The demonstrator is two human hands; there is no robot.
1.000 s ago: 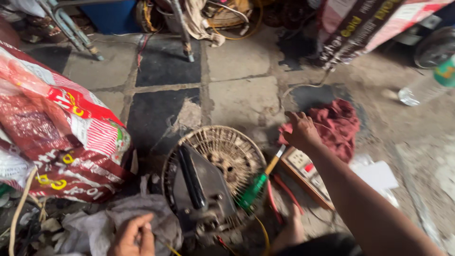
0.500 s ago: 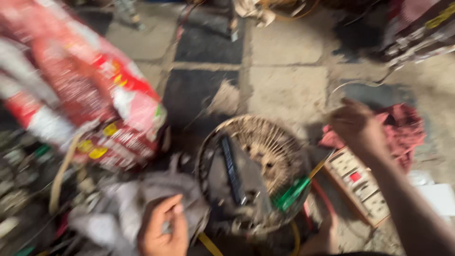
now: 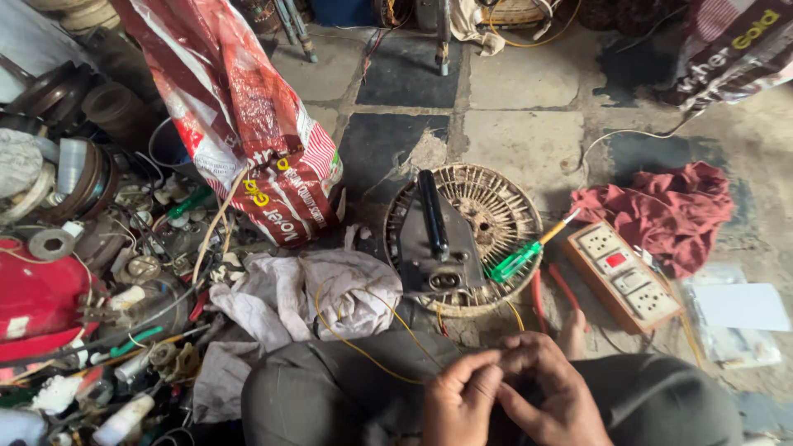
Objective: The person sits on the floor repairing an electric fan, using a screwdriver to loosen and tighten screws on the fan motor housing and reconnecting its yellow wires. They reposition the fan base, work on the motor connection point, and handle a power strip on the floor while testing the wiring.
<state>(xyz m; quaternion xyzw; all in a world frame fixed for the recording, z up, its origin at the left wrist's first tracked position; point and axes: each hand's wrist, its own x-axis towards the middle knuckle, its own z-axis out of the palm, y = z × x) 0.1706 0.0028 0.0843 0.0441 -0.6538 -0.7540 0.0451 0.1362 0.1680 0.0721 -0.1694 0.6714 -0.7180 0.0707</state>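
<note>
A stone floor (image 3: 529, 124) of grey and dark slabs fills the view, littered on every side. At the upper left a big red and white sack (image 3: 248, 124) leans over a heap of metal scrap (image 3: 91, 248), and a red container (image 3: 37, 297) lies at the left edge. Below the sack a crumpled white cloth (image 3: 306, 293) spreads in front of the person's knees (image 3: 347, 396), which are clad in dark grey trousers. In the middle of the floor sits a round fan motor (image 3: 467, 239) with a dusty ribbed housing and a black bracket across it. A green-handled screwdriver (image 3: 524, 256) rests on its right rim, tip pointing up and to the right. Just to the right lies an orange switchboard (image 3: 624, 277) with white sockets, and behind it a dark red rag (image 3: 661, 211). A clear plastic sleeve with white paper (image 3: 735, 318) lies at the far right. At the bottom, over the lap, the left hand (image 3: 458, 405) and the right hand (image 3: 553, 396) meet, fingertips touching. A thin yellow wire (image 3: 363, 351) runs from the motor across the cloth and the left knee into the fingertips of the left hand, which pinch its end between thumb and forefinger. The right hand's fingers are curled in close against that same spot, closed narrow around the wire end; the part inside the pinch is hidden.
</note>
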